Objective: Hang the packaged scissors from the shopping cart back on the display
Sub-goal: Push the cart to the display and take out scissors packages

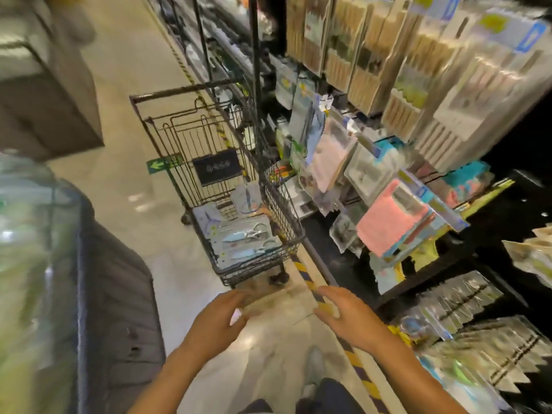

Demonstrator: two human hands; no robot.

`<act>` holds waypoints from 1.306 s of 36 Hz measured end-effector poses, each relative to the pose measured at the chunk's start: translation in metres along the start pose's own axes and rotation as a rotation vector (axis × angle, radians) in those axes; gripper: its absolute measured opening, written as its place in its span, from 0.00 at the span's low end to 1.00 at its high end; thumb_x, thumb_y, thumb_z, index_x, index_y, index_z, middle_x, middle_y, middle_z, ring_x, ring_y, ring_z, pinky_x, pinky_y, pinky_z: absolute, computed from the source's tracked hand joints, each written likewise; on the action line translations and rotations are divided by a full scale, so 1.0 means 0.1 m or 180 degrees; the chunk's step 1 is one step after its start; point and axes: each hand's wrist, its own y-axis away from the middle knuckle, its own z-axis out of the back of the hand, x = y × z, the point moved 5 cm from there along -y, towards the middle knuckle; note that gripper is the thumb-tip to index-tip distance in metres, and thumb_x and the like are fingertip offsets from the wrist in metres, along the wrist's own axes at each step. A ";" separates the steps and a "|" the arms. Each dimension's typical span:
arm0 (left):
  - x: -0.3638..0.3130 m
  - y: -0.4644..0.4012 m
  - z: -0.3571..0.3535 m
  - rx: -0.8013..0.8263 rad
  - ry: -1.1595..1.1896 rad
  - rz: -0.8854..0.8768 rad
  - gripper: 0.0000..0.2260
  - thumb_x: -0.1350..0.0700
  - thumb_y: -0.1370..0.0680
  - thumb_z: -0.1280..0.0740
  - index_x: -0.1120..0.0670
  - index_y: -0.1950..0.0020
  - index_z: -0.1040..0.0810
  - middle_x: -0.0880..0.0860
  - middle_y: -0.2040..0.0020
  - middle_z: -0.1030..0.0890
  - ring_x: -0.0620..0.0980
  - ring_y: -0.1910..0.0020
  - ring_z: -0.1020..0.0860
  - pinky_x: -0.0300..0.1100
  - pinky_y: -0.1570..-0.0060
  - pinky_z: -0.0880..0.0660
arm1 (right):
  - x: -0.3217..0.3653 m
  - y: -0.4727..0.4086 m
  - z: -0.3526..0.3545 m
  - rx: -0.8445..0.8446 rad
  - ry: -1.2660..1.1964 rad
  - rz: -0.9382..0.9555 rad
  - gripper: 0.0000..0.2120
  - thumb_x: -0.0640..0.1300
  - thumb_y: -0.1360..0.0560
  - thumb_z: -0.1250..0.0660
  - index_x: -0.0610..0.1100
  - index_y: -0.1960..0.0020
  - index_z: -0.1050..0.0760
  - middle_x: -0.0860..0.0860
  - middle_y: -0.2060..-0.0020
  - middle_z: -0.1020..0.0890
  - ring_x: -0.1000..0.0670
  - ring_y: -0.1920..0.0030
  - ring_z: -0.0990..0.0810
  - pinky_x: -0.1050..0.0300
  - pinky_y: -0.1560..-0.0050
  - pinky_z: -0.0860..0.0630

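A black wire shopping cart [167,100] stands in the aisle ahead of me. Several packaged scissors [242,237] lie flat in its basket, blue-handled ones on top. The display [388,186] on my right is a dark rack hung with packaged goods. My left hand [218,321] and my right hand [346,315] are held out side by side just short of the cart's near end, fingers spread, both holding nothing. The picture is blurred by motion.
Yellow-and-black hazard tape [310,282] runs along the floor at the rack's foot. A glass-fronted counter [44,264] and a dark cabinet stand at my left. Hanging packets [466,348] fill the rack's lower right. My feet show at the bottom.
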 end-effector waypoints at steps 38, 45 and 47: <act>0.99 -1.66 0.53 0.0113 0.0309 0.1233 0.23 0.46 0.18 0.37 0.44 0.23 0.35 0.46 0.25 0.31 0.47 0.29 0.31 0.38 0.33 0.34 | 0.34 -3.04 0.33 0.1240 0.0424 0.0499 0.23 0.54 0.18 0.36 0.54 0.25 0.33 0.54 0.26 0.29 0.50 0.25 0.35 0.58 0.27 0.39; 1.28 -2.08 0.57 0.0373 0.0360 0.1209 0.22 0.49 0.17 0.38 0.47 0.23 0.34 0.47 0.23 0.32 0.47 0.25 0.35 0.36 0.29 0.40 | 0.40 -3.36 0.22 0.1380 0.0493 0.0121 0.23 0.55 0.18 0.36 0.54 0.25 0.33 0.54 0.28 0.29 0.52 0.27 0.32 0.61 0.32 0.37; 1.36 -2.18 0.53 0.0442 0.0415 0.1316 0.22 0.49 0.16 0.39 0.45 0.22 0.35 0.46 0.22 0.34 0.47 0.24 0.36 0.36 0.28 0.41 | 0.36 -3.45 0.18 0.1480 0.0508 0.0074 0.23 0.54 0.18 0.37 0.53 0.24 0.34 0.52 0.30 0.26 0.51 0.30 0.29 0.63 0.37 0.36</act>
